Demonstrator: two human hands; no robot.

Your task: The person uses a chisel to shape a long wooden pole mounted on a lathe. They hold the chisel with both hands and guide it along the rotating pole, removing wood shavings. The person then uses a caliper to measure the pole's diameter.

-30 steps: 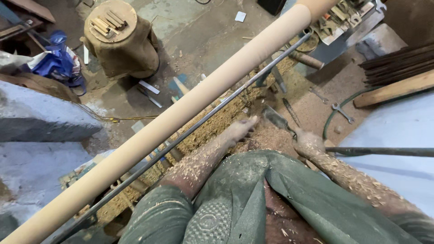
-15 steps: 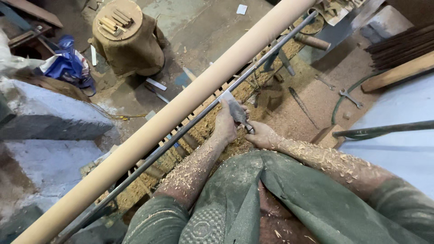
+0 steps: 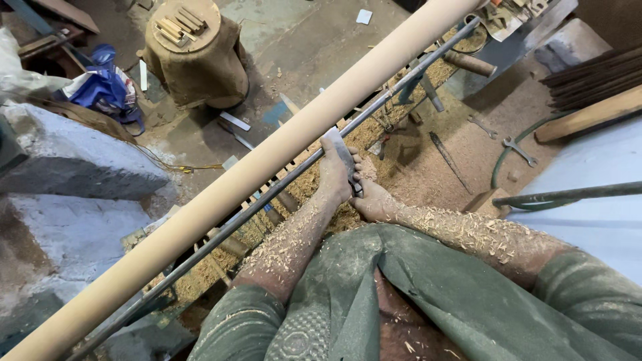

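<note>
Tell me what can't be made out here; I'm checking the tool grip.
Head view only:
- Chisel: handle hidden inside left hand and right hand.
- Chisel's cutting edge: hidden against the long wooden cylinder.
- Cylinder's ends: cut off by frame edges.

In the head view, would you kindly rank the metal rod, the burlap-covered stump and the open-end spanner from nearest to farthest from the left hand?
From the left hand:
1. Metal rod, touching its fingers.
2. Open-end spanner, on sawdust to the right.
3. Burlap-covered stump, upper left.
</note>
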